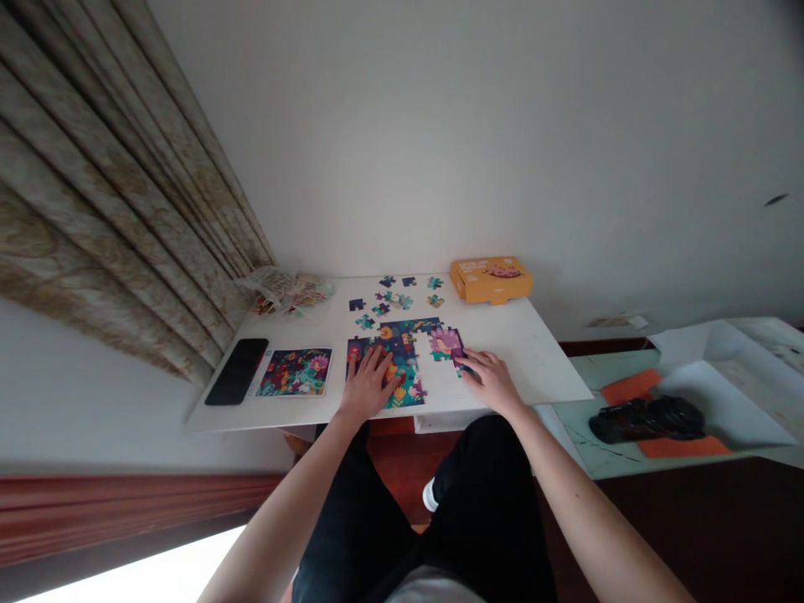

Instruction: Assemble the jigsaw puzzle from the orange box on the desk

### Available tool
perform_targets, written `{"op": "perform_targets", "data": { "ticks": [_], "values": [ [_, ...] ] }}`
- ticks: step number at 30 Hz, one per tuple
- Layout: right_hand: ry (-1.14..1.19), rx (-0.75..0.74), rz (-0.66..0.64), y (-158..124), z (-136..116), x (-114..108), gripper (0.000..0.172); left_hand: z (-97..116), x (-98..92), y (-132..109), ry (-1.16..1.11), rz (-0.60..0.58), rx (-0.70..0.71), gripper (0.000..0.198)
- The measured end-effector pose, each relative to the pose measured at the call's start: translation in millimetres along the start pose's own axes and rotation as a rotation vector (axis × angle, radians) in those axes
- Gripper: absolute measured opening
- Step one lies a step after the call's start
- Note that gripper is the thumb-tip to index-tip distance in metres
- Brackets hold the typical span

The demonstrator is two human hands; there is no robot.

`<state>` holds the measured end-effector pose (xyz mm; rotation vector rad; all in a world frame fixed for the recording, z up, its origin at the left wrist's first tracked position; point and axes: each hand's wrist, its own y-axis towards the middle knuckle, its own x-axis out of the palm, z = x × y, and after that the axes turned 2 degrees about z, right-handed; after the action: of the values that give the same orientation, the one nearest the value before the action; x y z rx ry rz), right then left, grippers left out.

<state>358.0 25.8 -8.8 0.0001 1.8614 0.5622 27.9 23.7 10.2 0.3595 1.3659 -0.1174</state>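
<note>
My left hand [369, 383] lies spread on the larger joined puzzle section [408, 395], covering part of its left side. On the right, my right hand [491, 378] has its fingertips on a dark purple piece at the lower right edge of the smaller pink and purple section [443, 341]. White tabletop shows between the lower parts of the two sections. Several loose puzzle pieces [402, 301] are scattered behind them. The printed reference picture [294, 373] lies flat to the left of my left hand.
A black phone [237, 372] lies at the table's left edge. Behind it sits a clear plastic bag [289, 291]. An orange box [491, 280] stands at the back right. A black object [646, 420] rests on the side table.
</note>
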Motion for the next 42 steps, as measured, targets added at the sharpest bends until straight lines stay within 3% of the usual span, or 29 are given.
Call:
{"op": "perform_targets", "data": {
  "ticks": [18,24,29,33,38,42],
  "values": [
    [0.119,0.07,0.02,14.3,0.2,9.1,0.028,-0.6,-1.2,4.9,-0.041,-0.014,-0.02,0.055],
    [0.241,0.118,0.139,17.5,3.7,13.5,0.033,-10.1,-3.6,10.8,-0.079,0.0,-0.011,0.049],
    [0.323,0.169,0.218,17.6,7.1,13.6,0.036,-42.1,-16.4,53.7,-0.127,0.083,-0.158,0.043],
    [0.279,0.147,0.19,16.0,3.7,11.7,0.036,-60.5,-24.7,98.1,-0.149,0.044,-0.275,0.042],
    [0.097,0.075,0.059,10.9,-6.4,8.2,0.047,-63.9,-23.6,138.4,-0.128,-0.02,-0.274,0.041],
    [0.076,0.087,0.053,11.3,-10.6,7.8,0.044,-58.9,-16.5,177.1,-0.172,-0.026,-0.306,0.041]
  ]
}}
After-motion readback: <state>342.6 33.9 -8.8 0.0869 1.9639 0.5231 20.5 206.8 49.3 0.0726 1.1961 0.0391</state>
